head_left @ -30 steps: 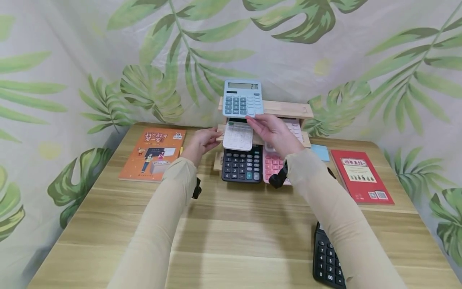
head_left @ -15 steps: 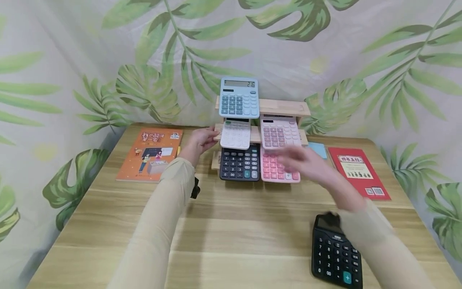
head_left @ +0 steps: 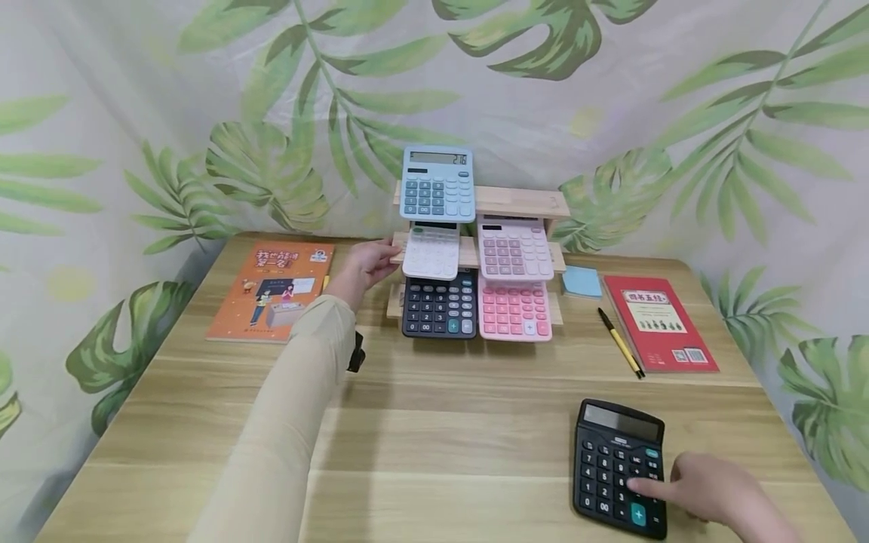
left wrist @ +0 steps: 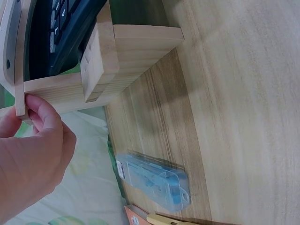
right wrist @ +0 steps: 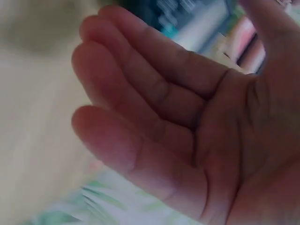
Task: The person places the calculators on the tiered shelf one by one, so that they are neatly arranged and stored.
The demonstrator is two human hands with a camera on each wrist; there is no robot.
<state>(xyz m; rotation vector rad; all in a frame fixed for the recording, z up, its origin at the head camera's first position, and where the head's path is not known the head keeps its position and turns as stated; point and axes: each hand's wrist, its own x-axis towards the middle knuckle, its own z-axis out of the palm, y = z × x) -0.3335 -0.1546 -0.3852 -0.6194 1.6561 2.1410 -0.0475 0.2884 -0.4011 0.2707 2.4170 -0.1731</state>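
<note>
My left hand (head_left: 369,262) pinches the left end of the middle shelf of a tiered wooden rack (head_left: 523,200); its thumb and fingers show on the shelf end in the left wrist view. A blue calculator (head_left: 437,185) sits on the top tier, reading 216. White (head_left: 431,255) and pale pink (head_left: 516,253) calculators are on the middle tier. Black (head_left: 440,309) and pink (head_left: 516,311) ones are at the bottom. On the table at front right lies a larger black calculator (head_left: 614,452). My right hand (head_left: 716,486), holding nothing, has an extended digit over its keys.
An orange book (head_left: 271,294) lies left of the rack. To the right are blue sticky notes (head_left: 581,281), a yellow-and-black pen (head_left: 621,343) and a red book (head_left: 658,324). A clear blue plastic case (left wrist: 157,180) lies behind my left hand. A leaf-print cloth hangs behind the table.
My right hand has left the blue calculator on the top tier and moved down and right to the black calculator on the table. The left hand keeps its hold on the rack.
</note>
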